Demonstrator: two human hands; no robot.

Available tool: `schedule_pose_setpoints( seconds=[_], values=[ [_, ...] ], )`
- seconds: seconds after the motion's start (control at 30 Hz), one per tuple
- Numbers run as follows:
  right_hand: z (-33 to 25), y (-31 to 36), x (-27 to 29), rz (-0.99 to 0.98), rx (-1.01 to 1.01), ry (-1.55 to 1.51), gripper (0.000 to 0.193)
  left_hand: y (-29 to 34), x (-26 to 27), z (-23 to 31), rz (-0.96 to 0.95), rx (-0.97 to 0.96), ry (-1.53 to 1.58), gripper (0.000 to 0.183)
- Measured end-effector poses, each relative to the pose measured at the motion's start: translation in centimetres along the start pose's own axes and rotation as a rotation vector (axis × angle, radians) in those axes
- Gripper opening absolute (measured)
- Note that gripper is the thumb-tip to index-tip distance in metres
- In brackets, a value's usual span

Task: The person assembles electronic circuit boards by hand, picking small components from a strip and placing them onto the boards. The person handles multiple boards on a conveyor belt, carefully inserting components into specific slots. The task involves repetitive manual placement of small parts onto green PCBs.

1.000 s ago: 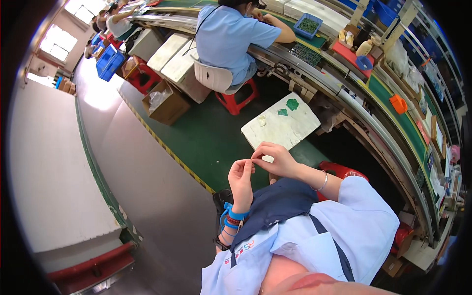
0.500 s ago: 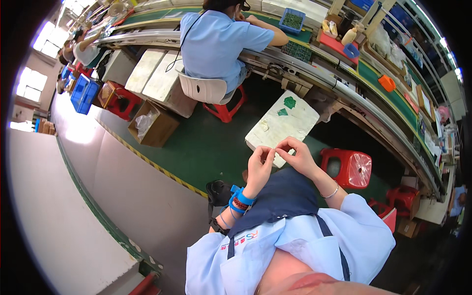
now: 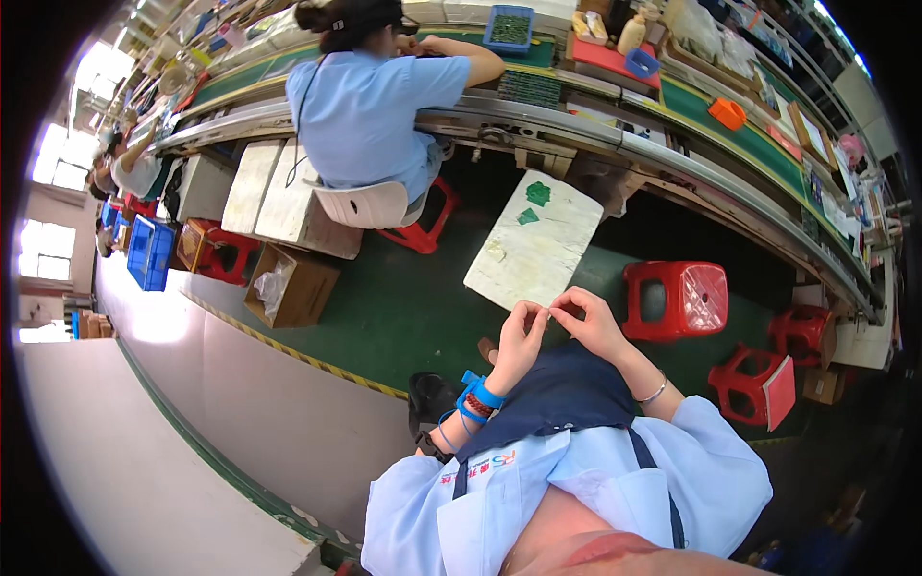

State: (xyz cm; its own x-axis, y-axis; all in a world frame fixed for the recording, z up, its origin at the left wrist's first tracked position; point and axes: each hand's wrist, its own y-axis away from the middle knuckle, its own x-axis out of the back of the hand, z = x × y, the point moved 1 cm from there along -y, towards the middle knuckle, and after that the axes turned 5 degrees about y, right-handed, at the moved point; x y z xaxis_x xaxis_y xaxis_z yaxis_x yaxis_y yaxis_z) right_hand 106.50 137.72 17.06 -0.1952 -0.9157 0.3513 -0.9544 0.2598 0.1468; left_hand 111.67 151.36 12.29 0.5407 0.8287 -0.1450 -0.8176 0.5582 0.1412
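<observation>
My left hand (image 3: 517, 348) and my right hand (image 3: 590, 324) meet in front of my dark blue apron (image 3: 562, 394), thumbs and forefingers pinched together tip to tip. Whatever sits between the fingertips, if anything, is too small to make out. A blue band (image 3: 477, 392) and a dark red bead bracelet circle my left wrist; a thin silver bangle (image 3: 656, 389) is on the right. Just beyond my hands lies a white foam block (image 3: 533, 245) with two green pieces (image 3: 538, 194) on top, apart from my fingers.
Red plastic stools (image 3: 699, 300) stand to the right. Ahead, a co-worker in light blue (image 3: 370, 110) sits on a white chair (image 3: 370, 204) at a long conveyor bench (image 3: 691, 163). An open cardboard box (image 3: 305, 288) and blue crate (image 3: 151, 252) are on the left.
My view has swung, so the bench and co-worker appear farther left and higher. Both hands keep their fingertips together, now lying slightly lower and to the right in view.
</observation>
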Motion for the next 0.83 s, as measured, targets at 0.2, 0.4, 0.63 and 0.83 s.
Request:
schedule_pose_setpoints(
  seconds=[0.2,0.4,0.63,0.83],
  values=[
    [4.1,-0.6,6.4,-0.036,0.009,-0.012,0.009,-2.6,-6.2,-0.7,-0.020,0.075,-0.085,0.011],
    [7.7,-1.9,15.4,-0.196,-0.065,-0.170,0.010,-5.3,-15.4,-1.6,0.061,0.089,0.021,0.011],
    [10.2,-5.7,23.8,-0.207,0.013,-0.157,0.014,-9.6,-21.7,-0.1,0.046,0.100,0.177,0.011],
    [19.0,-17.2,28.0,-0.059,-0.097,-0.218,0.016,-13.1,-23.3,0.2,0.084,0.091,0.221,0.008]
  ],
)
